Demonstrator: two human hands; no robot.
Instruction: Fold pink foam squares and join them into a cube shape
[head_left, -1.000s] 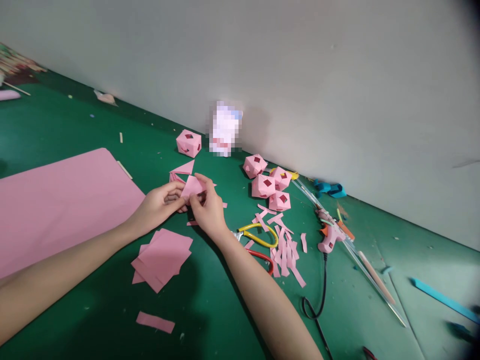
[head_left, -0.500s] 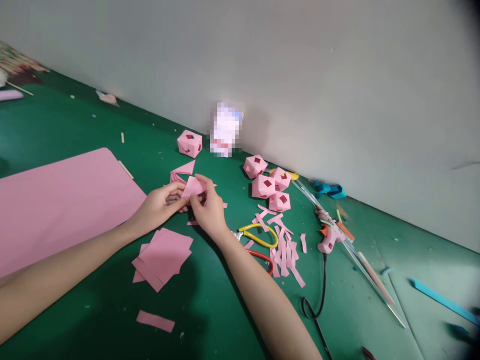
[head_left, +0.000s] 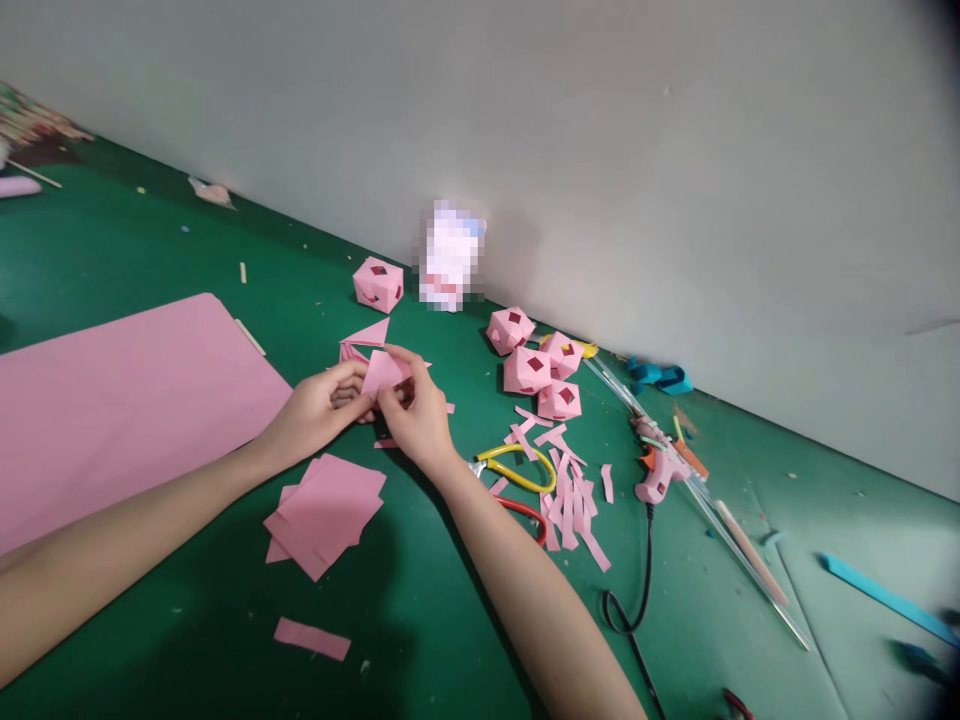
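Note:
Between my two hands is a small piece of pink paper (head_left: 383, 371) with a pointed upper corner. My left hand (head_left: 334, 402) pinches its lower left side, the fingers curled behind. My right hand (head_left: 416, 410) grips it from the right, forefinger over the top edge and thumb at the lower edge. Just behind the hands lie folded pink paper triangles (head_left: 367, 334), partly covered by them. A stack of pink paper squares (head_left: 326, 510) lies nearer to me. Scissors (head_left: 517, 470) with one yellow and one red handle rest beside my right forearm, which hides part of them.
A large pink sheet (head_left: 135, 410) spreads at left. Folded pink paper shapes with cut-out holes (head_left: 527, 371) stand near the wall, with one apart (head_left: 379, 285). Paper strips (head_left: 571, 500) lie right of the scissors. Farther right are a pink glue gun (head_left: 660, 470), its cord and clear glue sticks (head_left: 750, 575).
The paper stays in both hands, nearly in the same place. My fingers have shifted only slightly, and the whole view has moved a little.

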